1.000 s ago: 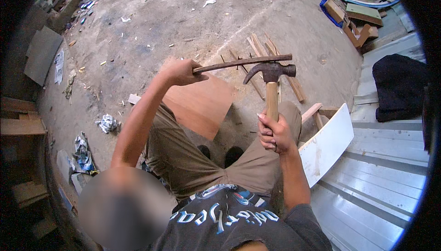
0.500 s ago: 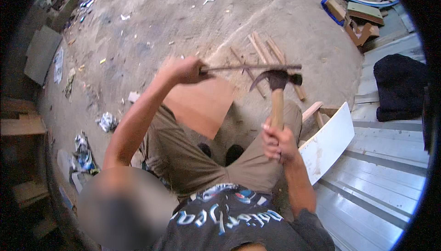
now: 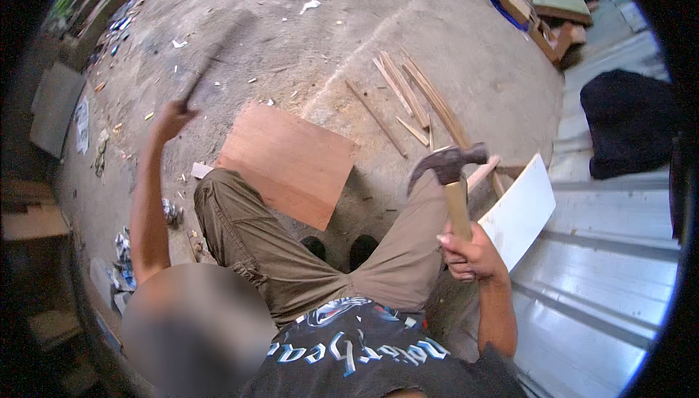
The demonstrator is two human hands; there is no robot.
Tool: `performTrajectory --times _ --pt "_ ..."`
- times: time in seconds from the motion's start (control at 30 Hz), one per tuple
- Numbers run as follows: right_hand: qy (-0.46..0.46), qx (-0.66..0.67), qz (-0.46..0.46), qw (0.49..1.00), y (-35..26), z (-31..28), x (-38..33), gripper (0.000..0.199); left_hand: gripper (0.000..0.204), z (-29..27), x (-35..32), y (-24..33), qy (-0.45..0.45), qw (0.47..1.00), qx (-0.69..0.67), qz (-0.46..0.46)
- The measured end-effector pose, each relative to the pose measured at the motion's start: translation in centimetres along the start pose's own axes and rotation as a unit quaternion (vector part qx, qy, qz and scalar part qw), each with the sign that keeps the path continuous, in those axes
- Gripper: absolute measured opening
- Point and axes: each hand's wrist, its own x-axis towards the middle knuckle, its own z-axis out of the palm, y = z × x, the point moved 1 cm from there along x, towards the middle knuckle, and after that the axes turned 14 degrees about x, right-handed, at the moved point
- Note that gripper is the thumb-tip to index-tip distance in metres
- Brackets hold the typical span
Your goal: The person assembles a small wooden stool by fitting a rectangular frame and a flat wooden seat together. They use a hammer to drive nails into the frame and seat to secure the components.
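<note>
Strip flung wide, hammer at the knee

The left hand [image 3: 171,118] grips a blurred wooden strip [image 3: 211,60], raised out to the left; the right hand [image 3: 470,252] is wrapped around the hammer [image 3: 451,180] handle beside the right knee. A loose swing could send the strip flying.

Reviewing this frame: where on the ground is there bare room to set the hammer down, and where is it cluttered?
Bare concrete lies beyond the brown board, toward the far scattered scraps, and between the board and the wood strips. Crowded: the strips themselves, the white panel beside the right hand with the hammer, and the litter under the left hand holding a blurred stick.
</note>
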Motion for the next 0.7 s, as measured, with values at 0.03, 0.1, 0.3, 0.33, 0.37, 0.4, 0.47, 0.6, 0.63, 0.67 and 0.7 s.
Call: performTrajectory --times 0.03,0.1,0.3,0.33,0.37,0.4,0.47,0.6,0.63,0.67,0.7 --pt "0.026 0.04 -0.001 0.999 0.2 -0.2 -1.0 0.021 0.032 -0.2 -0.2 2.5 0.025 0.988 -0.15 -0.006" --pt "0.034 0.054 -0.031 0.997 0.2 -0.9 -0.3 0.022 0.031 -2.2 -2.7 9.3 0.03 0.919 -0.392 -0.024" --pt "0.053 0.047 -0.186 0.98 -1.3 3.7 9.6 0.025 0.034 -0.3 -4.8 26.1 -0.099 0.882 -0.459 -0.023" --pt "0.042 0.045 -0.207 0.976 -1.6 4.5 11.0 0.026 0.029 0.8 -4.7 27.1 -0.127 0.872 -0.471 0.025" --pt "0.045 0.042 -0.225 0.972 -1.8 4.8 11.9 0.026 0.03 0.0 -5.6 30.0 -0.147 0.868 -0.474 0.029" --pt "0.041 0.04 -0.243 0.968 -1.9 5.1 12.9 0.026 0.032 -1.2 -6.8 32.1 -0.163 0.865 -0.473 0.028" --pt "0.013 0.047 -0.273 0.961 -1.9 5.6 14.6 0.026 0.032 3.0 -6.6 32.2 -0.188 0.788 -0.583 0.06" --pt "0.057 0.063 -0.317 0.945 -1.9 5.9 15.8 0.026 0.03 6.4 -7.0 33.6 -0.225 0.811 -0.539 0.029" --pt "0.069 0.08 -0.323 0.941 -2.1 6.0 16.0 0.027 0.03 6.8 -7.0 33.9 -0.228 0.825 -0.516 0.037" --pt "0.079 0.066 -0.334 0.937 -2.5 5.8 16.5 0.028 0.029 7.1 -6.9 34.3 -0.233 0.83 -0.504 0.049" --pt "0.089 0.053 -0.345 0.933 -3.1 5.6 17.1 0.03 0.029 7.3 -7.0 34.7 -0.239 0.835 -0.492 0.059"
